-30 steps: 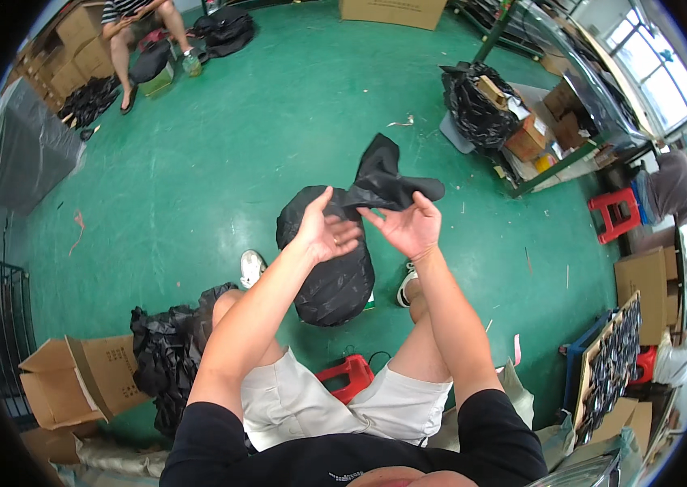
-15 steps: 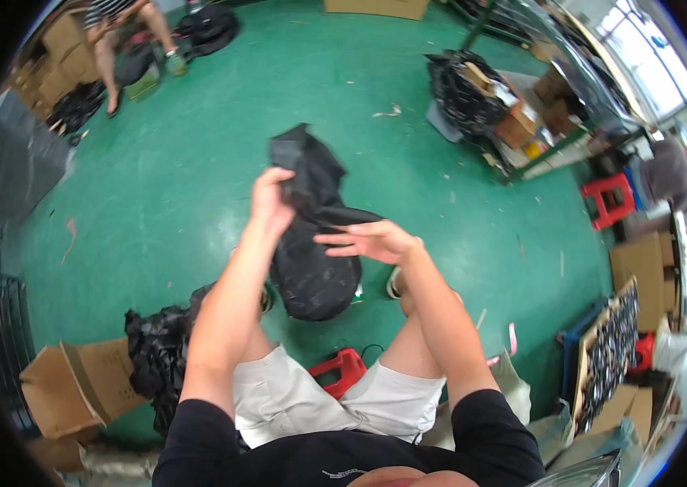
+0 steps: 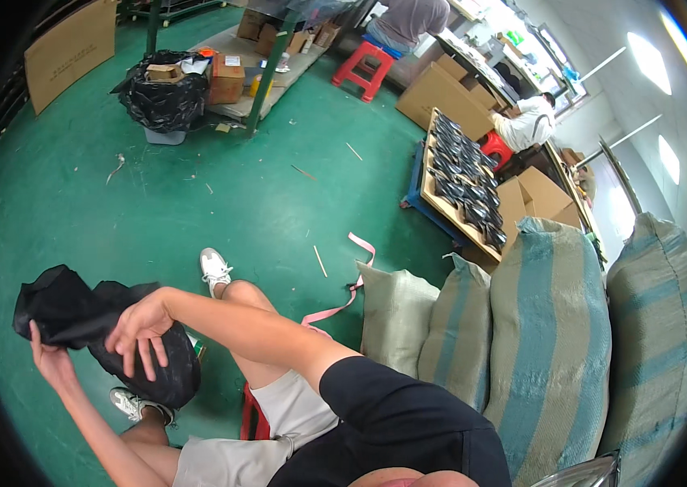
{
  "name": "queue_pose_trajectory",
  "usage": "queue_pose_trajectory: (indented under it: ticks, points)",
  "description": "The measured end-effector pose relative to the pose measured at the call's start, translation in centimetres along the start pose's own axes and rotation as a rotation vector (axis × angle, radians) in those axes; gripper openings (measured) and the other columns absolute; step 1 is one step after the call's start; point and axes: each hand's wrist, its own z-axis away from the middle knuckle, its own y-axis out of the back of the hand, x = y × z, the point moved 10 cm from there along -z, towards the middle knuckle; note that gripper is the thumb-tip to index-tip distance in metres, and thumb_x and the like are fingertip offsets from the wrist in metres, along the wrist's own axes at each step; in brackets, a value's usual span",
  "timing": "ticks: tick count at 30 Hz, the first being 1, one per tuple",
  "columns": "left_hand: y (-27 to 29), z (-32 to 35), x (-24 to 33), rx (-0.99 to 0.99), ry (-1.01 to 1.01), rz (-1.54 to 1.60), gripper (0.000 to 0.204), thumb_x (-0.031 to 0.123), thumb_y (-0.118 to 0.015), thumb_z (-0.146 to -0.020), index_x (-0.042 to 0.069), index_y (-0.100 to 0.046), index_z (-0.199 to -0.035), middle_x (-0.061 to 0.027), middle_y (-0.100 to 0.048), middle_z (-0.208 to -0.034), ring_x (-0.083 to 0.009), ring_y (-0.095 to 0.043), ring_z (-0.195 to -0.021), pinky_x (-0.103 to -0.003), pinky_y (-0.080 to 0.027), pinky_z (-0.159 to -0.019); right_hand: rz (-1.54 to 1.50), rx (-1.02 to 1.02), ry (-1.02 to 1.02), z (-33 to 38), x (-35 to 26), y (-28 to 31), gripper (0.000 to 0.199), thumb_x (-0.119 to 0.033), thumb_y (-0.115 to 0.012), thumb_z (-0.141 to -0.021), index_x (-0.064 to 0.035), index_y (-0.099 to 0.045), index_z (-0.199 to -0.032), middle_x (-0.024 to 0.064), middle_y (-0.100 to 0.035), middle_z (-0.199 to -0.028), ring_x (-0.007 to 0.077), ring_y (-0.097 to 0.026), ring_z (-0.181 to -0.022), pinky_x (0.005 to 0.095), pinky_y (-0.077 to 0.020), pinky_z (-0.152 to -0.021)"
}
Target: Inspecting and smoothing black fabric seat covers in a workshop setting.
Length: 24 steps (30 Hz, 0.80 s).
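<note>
A length of black cloth point(image 3: 60, 308) stretches out at the left, and my left hand point(image 3: 53, 361) grips its lower edge between thumb and fingers. My right hand point(image 3: 142, 331) lies across the cloth's near part with the fingers spread; whether the thumb side pinches any of it is hidden. Beneath my right hand is a rounded black bundle point(image 3: 173, 377), low between my feet. The cloth seems to run into this bundle, but the join is covered by my hand.
I sit on a red stool point(image 3: 254, 418). Tall woven sacks point(image 3: 554, 325) stand at my right, beside a pink strap point(image 3: 335, 310) on the floor. Ahead are a flat trolley of black items point(image 3: 465, 178), a bagged bin point(image 3: 165, 101) and a shelf point(image 3: 274, 89). Two people sit farther off.
The view has swung to the right, bringing the sacks and trolley into sight. My left hand still holds the black cloth; my right hand's fingers now point downward over it.
</note>
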Motion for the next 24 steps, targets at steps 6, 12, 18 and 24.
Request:
queue_pose_trajectory:
  ticks: [6, 12, 18, 24]
  points:
    - [-2.3, 3.2, -1.1, 0.168, -0.004, 0.028, 0.038, 0.022, -0.047, -0.103, -0.002, -0.054, -0.132, -0.0130, -0.057, -0.135, -0.0233, -0.057, -0.121, -0.038, -0.045, -0.106, -0.035, -0.072, 0.227, 1.7, -1.6, 1.7, 0.039, -0.019, -0.064, -0.091, 0.0080, -0.059, -0.118, 0.0313, -0.067, -0.103, 0.0356, -0.073, -0.071, 0.0308, -0.0562, -0.042]
    - [-6.8, 5.2, -5.0, -0.215, 0.148, -0.039, 0.043, 0.029, -0.043, -0.104, 0.001, -0.052, -0.135, -0.0104, -0.059, -0.133, -0.0249, -0.057, -0.120, -0.039, -0.042, -0.105, 0.733, 1.167, 0.519, 5.4, -4.7, 11.5, 0.073, -0.026, -0.079, -0.073, -0.0033, -0.047, -0.134, 0.0277, -0.053, -0.131, 0.0362, -0.059, -0.116, 0.0447, -0.0531, -0.084]
    - [-6.9, 5.1, -7.5, -0.187, 0.187, -0.118, 0.043, 0.035, -0.043, -0.103, 0.004, -0.056, -0.131, -0.0081, -0.061, -0.130, -0.0226, -0.059, -0.116, -0.037, -0.045, -0.102, 0.659, 0.907, 0.386, 1.6, -4.4, 10.8, 0.052, -0.023, -0.080, -0.073, -0.0003, -0.062, -0.116, 0.0181, -0.068, -0.108, 0.0291, -0.063, -0.094, 0.0384, -0.0489, -0.084]
    - [-8.5, 4.8, -4.4, -0.022, -0.060, -0.431, 0.038, 0.032, -0.055, -0.100, 0.006, -0.058, -0.127, -0.0049, -0.062, -0.122, -0.0175, -0.059, -0.109, -0.031, -0.045, -0.098, 0.371, 0.987, 0.622, 2.4, -5.7, 12.3, 0.022, -0.010, -0.065, -0.088, 0.0018, -0.066, -0.108, 0.0015, -0.069, -0.096, 0.0113, -0.059, -0.090, 0.0314, -0.0488, -0.083]
